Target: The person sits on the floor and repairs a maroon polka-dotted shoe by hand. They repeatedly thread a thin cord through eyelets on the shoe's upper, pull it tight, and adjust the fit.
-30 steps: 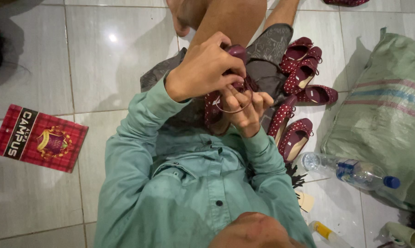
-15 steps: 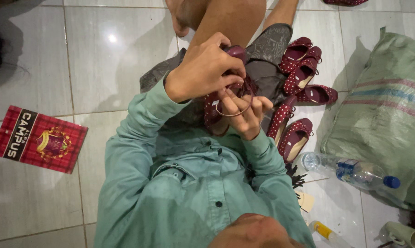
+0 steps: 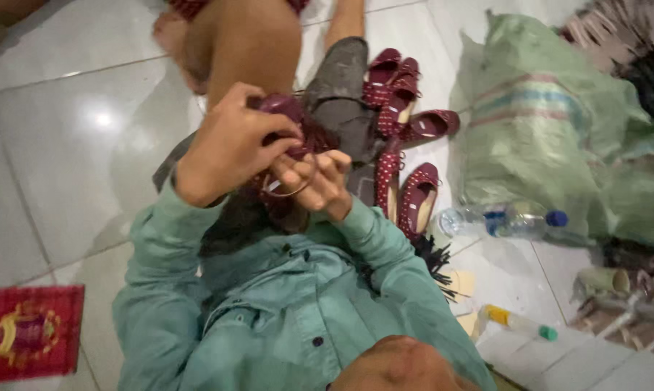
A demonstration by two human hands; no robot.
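A flat red package (image 3: 28,331) with a gold emblem lies on the tiles, lower left.

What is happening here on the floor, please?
A person in a green shirt sits on the white tiled floor and works on a small maroon shoe held above the lap. The left hand grips the shoe from above, and the right hand pinches it from below. More maroon dotted shoes lie beside the leg, near a green woven sack and a clear plastic bottle.
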